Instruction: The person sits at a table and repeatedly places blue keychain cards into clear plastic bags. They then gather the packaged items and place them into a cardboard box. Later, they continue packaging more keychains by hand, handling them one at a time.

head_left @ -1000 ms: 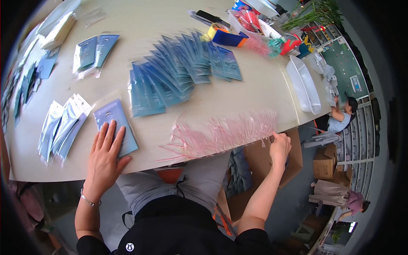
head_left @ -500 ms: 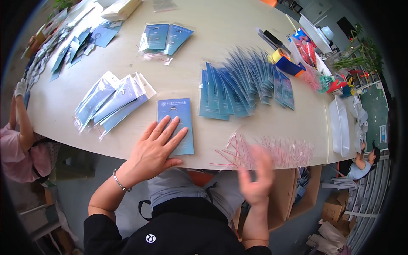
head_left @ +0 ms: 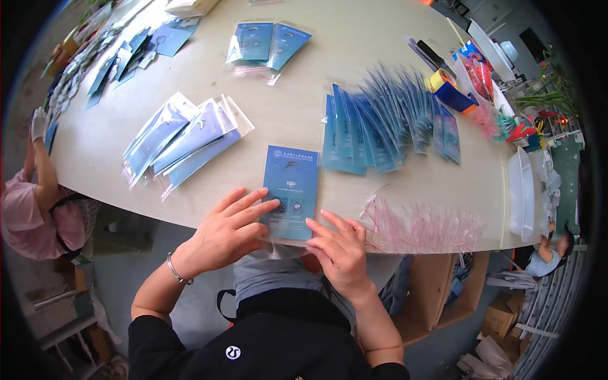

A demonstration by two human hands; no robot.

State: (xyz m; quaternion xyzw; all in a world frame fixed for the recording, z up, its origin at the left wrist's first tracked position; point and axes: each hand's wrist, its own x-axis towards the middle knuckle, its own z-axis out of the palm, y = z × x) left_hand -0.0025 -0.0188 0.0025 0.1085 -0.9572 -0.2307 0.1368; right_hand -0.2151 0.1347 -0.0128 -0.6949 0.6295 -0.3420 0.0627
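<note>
A blue printed card (head_left: 290, 183) with a curved cut-out lies upright before me at the table's near edge. Clear plastic shows along its lower edge. My left hand (head_left: 228, 225) rests with spread fingers on the card's lower left side. On the other side, my right hand (head_left: 340, 250) has its fingers apart, with the fingertips touching the lower right edge of the card and the thumb close to the plastic. To the right of that hand lies a row of clear plastic strips with red lines (head_left: 430, 229). Bagged cards (head_left: 187, 139) are piled to the left.
A fanned row of blue cards (head_left: 380, 120) lies at the right, and two bagged cards (head_left: 269, 45) lie farther back. Tape (head_left: 441, 80) and tools crowd the right side near a white tray (head_left: 521, 196). Another person (head_left: 38, 209) works at the left.
My right hand has come from above the plastic strips to the card's lower right edge. The left fingers have slid off the card's middle to its lower left side. The view has shifted slightly.
</note>
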